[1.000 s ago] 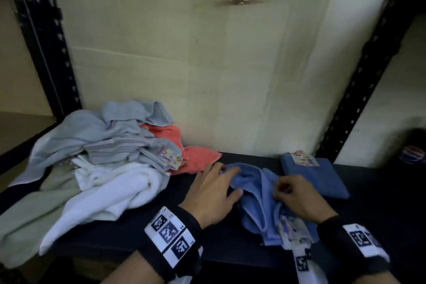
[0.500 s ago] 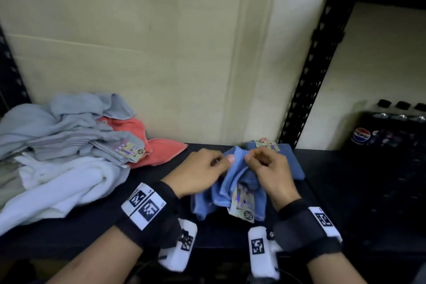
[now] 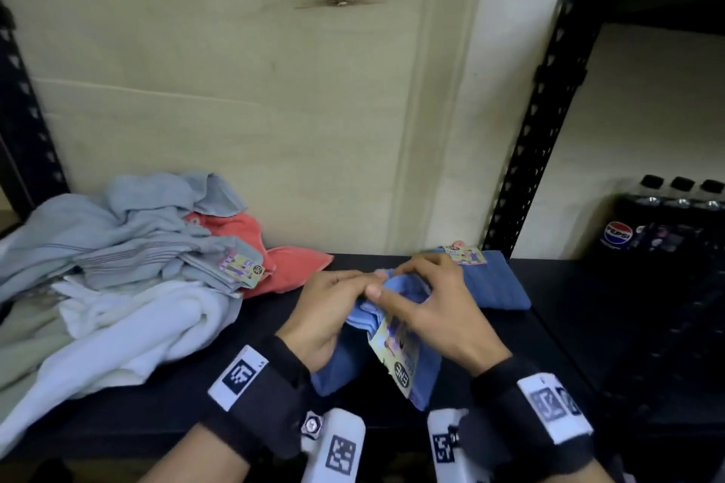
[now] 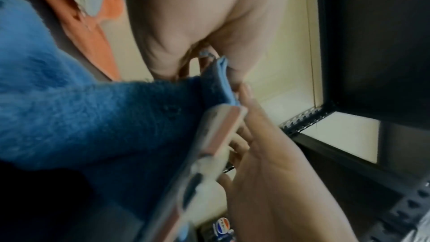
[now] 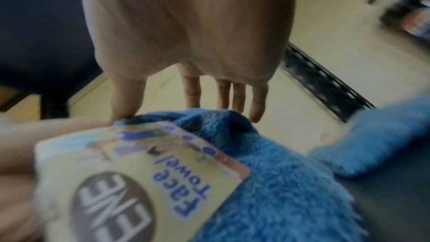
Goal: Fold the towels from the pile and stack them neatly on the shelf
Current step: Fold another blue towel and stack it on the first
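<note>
Blue face towel (image 3: 425, 369): held bunched above the front of the black shelf (image 3: 557, 333), its upper edge gathered between both hands; the lower part hangs down to the shelf.
Card label (image 3: 396, 359): attached to the towel's near side, printed "Face Towel" as read in the right wrist view (image 5: 149, 187).
Left hand (image 3: 327, 312): fingers curled, the towel's edge pinched at the fingertips.
Right hand (image 3: 427, 304): the same edge pinched under the thumb, just beside the left fingertips; the other fingers are seen extended over the cloth.
Folded blue towel (image 3: 496, 282): laid flat at the back right of the shelf, a label on top.
Unfolded pile (image 3: 129, 271): kept at the left of the shelf; grey-blue, white, pale green and coral towels are heaped together.
Pepsi bottles (image 3: 667, 231): stored in the neighbouring bay to the right.
</note>
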